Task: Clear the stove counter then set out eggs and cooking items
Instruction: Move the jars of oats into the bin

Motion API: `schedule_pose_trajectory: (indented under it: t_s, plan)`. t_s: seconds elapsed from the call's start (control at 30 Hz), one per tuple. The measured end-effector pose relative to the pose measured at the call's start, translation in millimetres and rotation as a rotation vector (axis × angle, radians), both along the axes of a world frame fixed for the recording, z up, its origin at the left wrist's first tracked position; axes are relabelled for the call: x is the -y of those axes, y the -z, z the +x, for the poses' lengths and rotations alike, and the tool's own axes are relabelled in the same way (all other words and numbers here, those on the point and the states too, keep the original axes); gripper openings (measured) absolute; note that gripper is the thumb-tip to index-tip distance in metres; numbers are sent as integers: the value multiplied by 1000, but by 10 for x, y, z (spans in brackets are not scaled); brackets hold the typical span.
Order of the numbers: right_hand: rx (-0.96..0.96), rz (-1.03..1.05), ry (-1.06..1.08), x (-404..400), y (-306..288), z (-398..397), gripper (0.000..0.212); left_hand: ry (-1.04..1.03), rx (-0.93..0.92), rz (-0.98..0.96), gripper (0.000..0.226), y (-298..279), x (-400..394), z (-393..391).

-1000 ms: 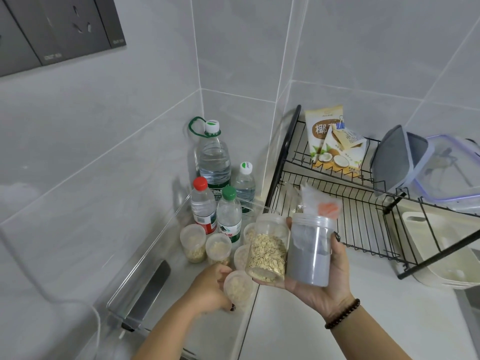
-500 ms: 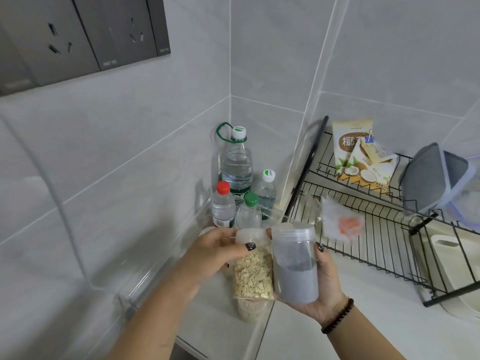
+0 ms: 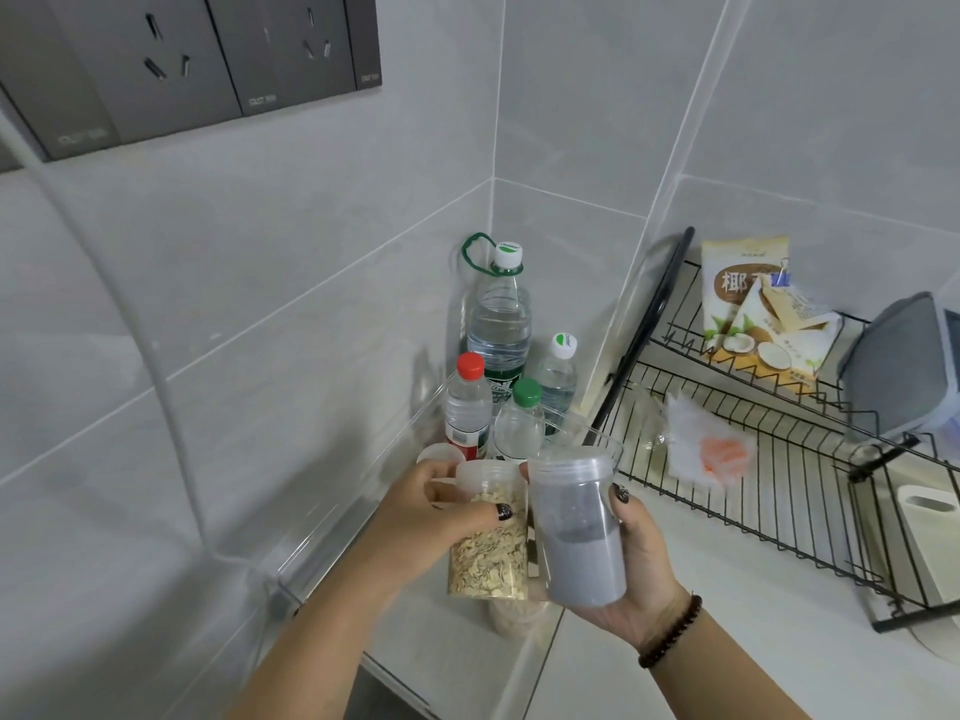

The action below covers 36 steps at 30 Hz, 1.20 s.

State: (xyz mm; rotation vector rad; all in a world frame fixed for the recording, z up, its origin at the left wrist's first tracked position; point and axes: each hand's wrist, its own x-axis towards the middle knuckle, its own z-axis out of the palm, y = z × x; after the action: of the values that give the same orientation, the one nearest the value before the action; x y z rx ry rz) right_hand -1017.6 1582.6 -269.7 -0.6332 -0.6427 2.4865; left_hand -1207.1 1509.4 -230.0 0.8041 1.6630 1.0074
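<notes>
Grey tiled walls meet in a corner above a pale counter point(image 3: 727, 641), with dark wall sockets point(image 3: 208, 70) at the upper left. In this corner stands a clear tray point(image 3: 415, 641) that holds four water bottles: a tall one point(image 3: 500, 324) at the back, a small white-capped one point(image 3: 558, 379), a red-capped one point(image 3: 467, 407) and a green-capped one point(image 3: 521, 426). They stand close together, just behind the hands. A small tub of grain point(image 3: 519, 618) stands in the tray under the lifted jars.

To the right a black wire rack point(image 3: 779, 485) carries a snack bag point(image 3: 748, 309), a crumpled plastic bag point(image 3: 706, 452) and a grey lid point(image 3: 904, 366). The rack's left edge is near the right hand, and open counter lies in front of the rack.

The left hand point(image 3: 431, 517) grips the jar of oats point(image 3: 491, 537) near its top, thumb across the front. The right hand point(image 3: 634, 558) holds the jar of dark powder point(image 3: 576, 527) with fingers point(image 3: 621, 493) curled round it; the two jars touch, above the tray's right edge.

Compared with a second ago, the left hand has come up from the small tubs onto the oat jar, which before sat in the right hand alone.
</notes>
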Motion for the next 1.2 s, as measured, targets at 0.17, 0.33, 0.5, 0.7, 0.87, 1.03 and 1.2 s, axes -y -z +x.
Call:
schedule_pose_trajectory:
  t_s: [0.17,0.33,0.5,0.7,0.87,1.03,1.2]
  plan:
    - [48,45,-10,9,-30,-19,80,23,-26,-20,78,73,-14,-79]
    - [76,72,46,-27,-46,-25,91,22,-110,-4,52,113,-8,-119]
    - [52,-11,208,-98,-9,22,90,19,-363,-67,58,314,37,-230]
    - [74,-111,296,-133,23,57,95,131,-640,-86,69,531,-17,-243]
    - [77,-132,289,-130,-1,52,96,186,-627,-76,65,800,-66,-132]
    - [60,-139,272,-103,8,57,93,220,-656,-123,65,1136,-108,-194]
    - [23,-167,273,-128,43,65,94,275,-704,-102,65,1260,-143,-152]
